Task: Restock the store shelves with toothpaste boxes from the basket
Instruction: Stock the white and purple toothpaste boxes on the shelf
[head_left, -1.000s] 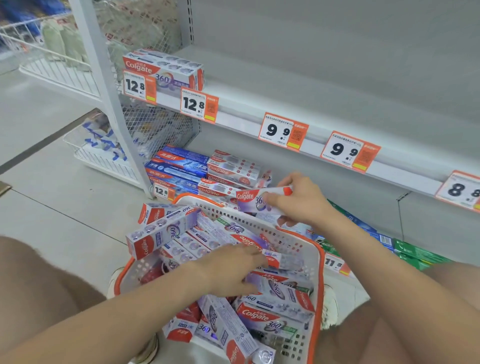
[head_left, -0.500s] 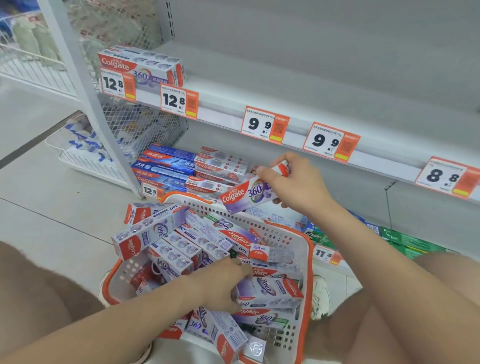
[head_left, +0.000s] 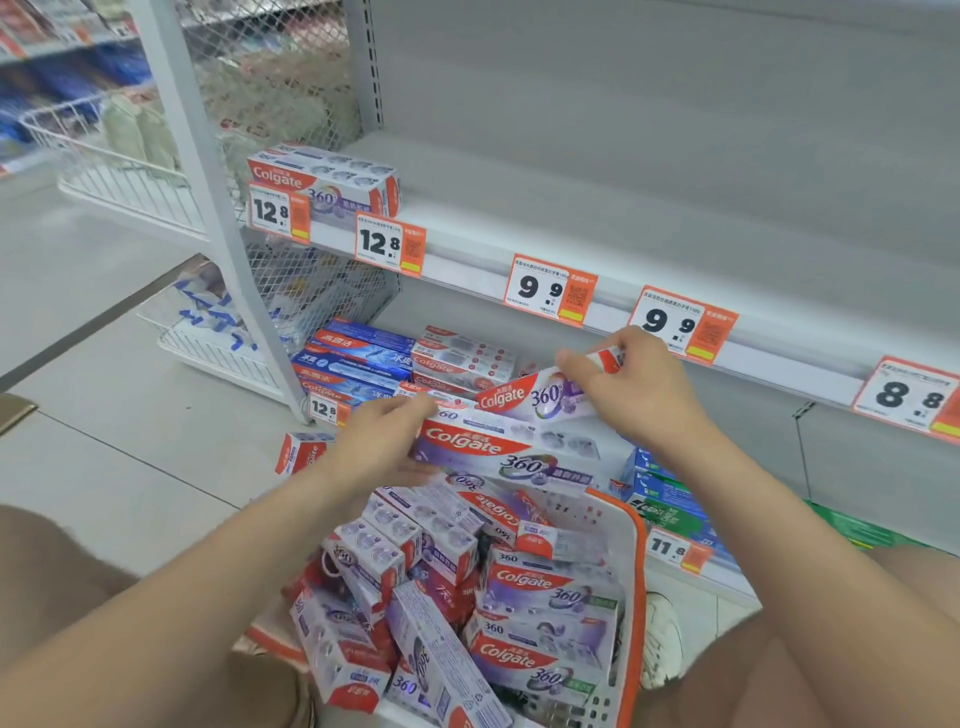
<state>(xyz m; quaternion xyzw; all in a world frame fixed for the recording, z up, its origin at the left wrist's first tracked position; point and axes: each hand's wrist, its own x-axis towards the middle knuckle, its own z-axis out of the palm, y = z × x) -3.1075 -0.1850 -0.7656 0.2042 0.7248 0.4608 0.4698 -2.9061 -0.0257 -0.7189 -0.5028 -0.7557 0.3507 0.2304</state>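
Note:
A white basket with an orange rim (head_left: 635, 566) stands between my knees, holding several purple-and-red Colgate 360 boxes (head_left: 545, 587). My left hand (head_left: 382, 447) grips the left end of a long Colgate 360 box (head_left: 519, 452) lifted above the basket. My right hand (head_left: 634, 384) pinches a smaller Colgate 360 box (head_left: 524, 397) just above it, in front of the bottom shelf. The middle shelf (head_left: 571, 228) carries one Colgate 360 box (head_left: 322, 179) at its left end; the rest of its surface is bare.
Price tags 12.8 (head_left: 389, 244), 9.9 (head_left: 550, 288) and 8.8 (head_left: 909, 397) line the shelf edge. The bottom shelf holds stacked blue and red boxes (head_left: 363, 358) at left and green boxes (head_left: 670, 509) at right. A white upright post (head_left: 208, 171) and wire baskets (head_left: 119, 156) stand left.
My left hand has lifted a long box out of the basket to just below my right hand's box. The right hand rose slightly with its box. The view tilted upward.

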